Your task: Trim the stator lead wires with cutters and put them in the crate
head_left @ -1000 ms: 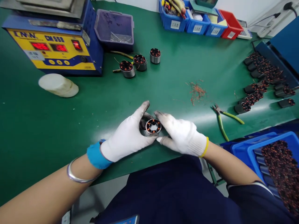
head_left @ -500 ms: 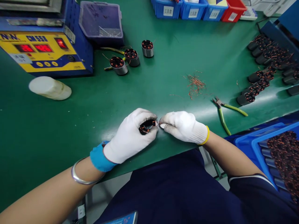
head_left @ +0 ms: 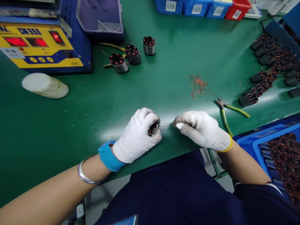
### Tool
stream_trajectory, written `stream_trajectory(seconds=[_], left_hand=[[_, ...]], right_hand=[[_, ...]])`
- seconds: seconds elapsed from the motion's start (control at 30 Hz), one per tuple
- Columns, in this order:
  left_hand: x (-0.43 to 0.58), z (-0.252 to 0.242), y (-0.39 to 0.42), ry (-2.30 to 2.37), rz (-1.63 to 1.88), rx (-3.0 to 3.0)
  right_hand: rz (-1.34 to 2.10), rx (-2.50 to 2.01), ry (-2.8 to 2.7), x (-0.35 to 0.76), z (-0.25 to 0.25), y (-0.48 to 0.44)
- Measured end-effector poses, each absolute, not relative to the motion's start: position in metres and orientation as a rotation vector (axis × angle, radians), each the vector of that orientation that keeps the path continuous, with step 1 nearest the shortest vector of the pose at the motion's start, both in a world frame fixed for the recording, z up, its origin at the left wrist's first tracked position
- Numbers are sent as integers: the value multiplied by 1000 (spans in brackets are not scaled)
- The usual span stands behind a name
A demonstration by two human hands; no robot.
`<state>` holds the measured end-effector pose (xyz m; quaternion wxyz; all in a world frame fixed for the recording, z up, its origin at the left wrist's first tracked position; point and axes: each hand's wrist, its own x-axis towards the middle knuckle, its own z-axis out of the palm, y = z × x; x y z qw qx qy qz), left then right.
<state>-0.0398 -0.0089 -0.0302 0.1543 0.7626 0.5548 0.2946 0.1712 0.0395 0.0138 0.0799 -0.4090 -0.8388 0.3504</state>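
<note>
My left hand [head_left: 140, 134], in a white glove, is wrapped round a motor stator [head_left: 153, 128] with black inner parts and copper windings; most of its body is hidden by the fingers. My right hand [head_left: 197, 128], gloved too, pinches the end of a thin wire [head_left: 166, 124] between thumb and forefinger. That wire runs straight from the stator's edge across the short gap to the right fingertips. Both hands are just above the green table [head_left: 117, 103], near its front edge.
Green-handled cutters [head_left: 223, 107] lie open at right, below a pile of copper wire bits [head_left: 198, 84]. Several stators [head_left: 248, 99] stand far right; a blue crate [head_left: 255, 140] holds more. Three stators [head_left: 119, 63] stand near a yellow-blue machine [head_left: 44, 47] and a white bottle-like piece [head_left: 44, 86].
My right hand has moved right, away from the stator, and a stretch of wire now shows between the hands. My left hand has turned the stator slightly and shifted a little right.
</note>
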Motion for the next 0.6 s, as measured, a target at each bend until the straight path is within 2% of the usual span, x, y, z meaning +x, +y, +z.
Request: stream_trajectory(seconds=[0.13, 0.2, 0.27, 0.37, 0.47, 0.6], left_hand=[[-39, -31, -9, 1612, 833, 2205], [-39, -32, -9, 1609, 835, 2230], [-39, -32, -9, 1615, 839, 2253], [-40, -35, -9, 1623, 845, 2270], [-41, -36, -8, 1613, 858, 2284], [-41, -35, -9, 1612, 856, 2300]], right_hand=[[892, -1209, -2456, 164, 21, 60], [958, -1171, -2392, 160, 22, 73], [1218, -1181, -2359, 152, 21, 84], [1846, -1204, -2370, 135, 14, 92], [2358, -1205, -2125, 121, 5, 89], [2524, -1181, -1820, 117, -2, 82]])
